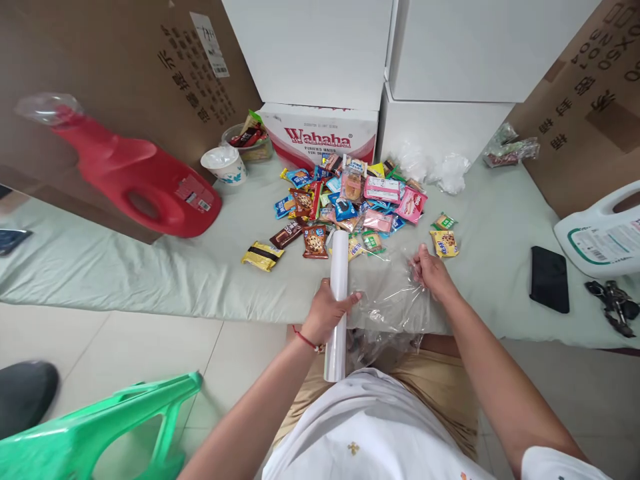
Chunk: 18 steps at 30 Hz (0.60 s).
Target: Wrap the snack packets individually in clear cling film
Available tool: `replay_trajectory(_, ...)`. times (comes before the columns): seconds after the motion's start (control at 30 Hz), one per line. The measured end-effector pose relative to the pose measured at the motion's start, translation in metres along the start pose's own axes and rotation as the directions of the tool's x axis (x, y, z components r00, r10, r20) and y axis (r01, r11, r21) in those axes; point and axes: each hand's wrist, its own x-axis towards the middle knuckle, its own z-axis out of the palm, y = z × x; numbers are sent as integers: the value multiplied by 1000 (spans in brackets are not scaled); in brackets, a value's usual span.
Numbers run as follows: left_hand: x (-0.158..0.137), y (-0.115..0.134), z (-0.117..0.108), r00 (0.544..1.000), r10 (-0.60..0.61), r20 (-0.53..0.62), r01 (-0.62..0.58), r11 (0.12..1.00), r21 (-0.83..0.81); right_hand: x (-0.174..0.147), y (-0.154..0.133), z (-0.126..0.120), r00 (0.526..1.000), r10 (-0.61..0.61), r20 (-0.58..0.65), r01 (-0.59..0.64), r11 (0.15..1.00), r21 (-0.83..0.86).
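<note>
Roll [339, 265] clasped between left fingers [352, 301]

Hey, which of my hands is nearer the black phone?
Right. Your right hand, holding clear plastic film, is left of the black phone; your left hand, gripping the white roll, is farther left.

The left hand [326, 313] hides part of the plastic roll [339, 263]; the right edge crops the white jug [603, 243].

From above and behind the fingers [353, 301], the head view faces forward and down, both forearms [255, 400] near below.
</note>
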Motion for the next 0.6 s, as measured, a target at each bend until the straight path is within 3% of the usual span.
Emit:
replay_trajectory(0.17, 2, 1, 3, 999, -11, -48, 10, 1000, -15, -2, 0, -8, 996, -80, 26, 84, 974, -211)
replay_trajectory(0.23, -1, 5, 0, 996, 27, -89, -22, 999, 49, -1, 5, -12, 998, -58, 24, 61, 993, -105)
replay_trajectory(0.37, -5, 9, -11, 967, 191, -167, -119, 923, 367, 3, 15, -17, 997, 45, 68, -57, 981, 187)
replay_trajectory(0.53, -3, 1, -30, 975, 160, -157, -83, 909, 409, 3, 14, -20, 990, 109, 89, -130, 950, 282)
replay_trajectory(0.6, -6, -1, -32, 943, 245, -226, -84, 832, 549, 3, 13, -19, 990, 102, 101, -127, 951, 282)
